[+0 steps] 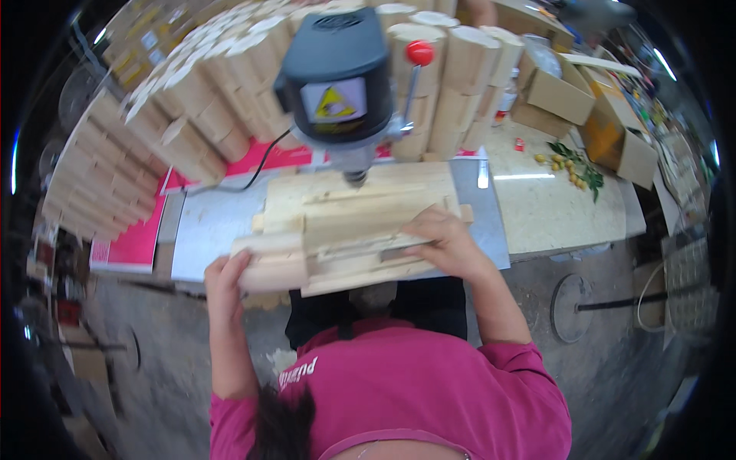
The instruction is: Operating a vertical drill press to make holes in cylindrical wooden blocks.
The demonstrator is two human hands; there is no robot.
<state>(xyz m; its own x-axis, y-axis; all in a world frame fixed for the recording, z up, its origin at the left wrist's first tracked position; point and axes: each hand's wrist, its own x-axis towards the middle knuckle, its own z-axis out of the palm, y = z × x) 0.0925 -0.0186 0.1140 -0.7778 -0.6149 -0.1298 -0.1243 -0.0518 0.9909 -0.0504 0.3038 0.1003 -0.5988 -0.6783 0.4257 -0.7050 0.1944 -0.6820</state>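
Observation:
My left hand [225,282] is closed round the left end of a pale wooden block [274,266], which is slightly blurred. The block lies at the front left of a wooden jig [360,205], overlapping its edge. Over the right side of the jig, my right hand [447,240] has its fingers bent round a thin, dark grey flat piece [396,252], whose kind I cannot make out. Just beyond both hands, a black drill press [337,84] stands with its chuck [355,178] above the far part of the jig. Its lever ends in a red knob [419,53].
Stacks of wooden blocks [199,107] wall in the far side and left. A black cable [266,163] curves left from the drill. On the right are open cardboard boxes [553,98], a bottle [506,100] and leafy yellow fruit [569,165]. A metal plate [218,222] lies under the jig.

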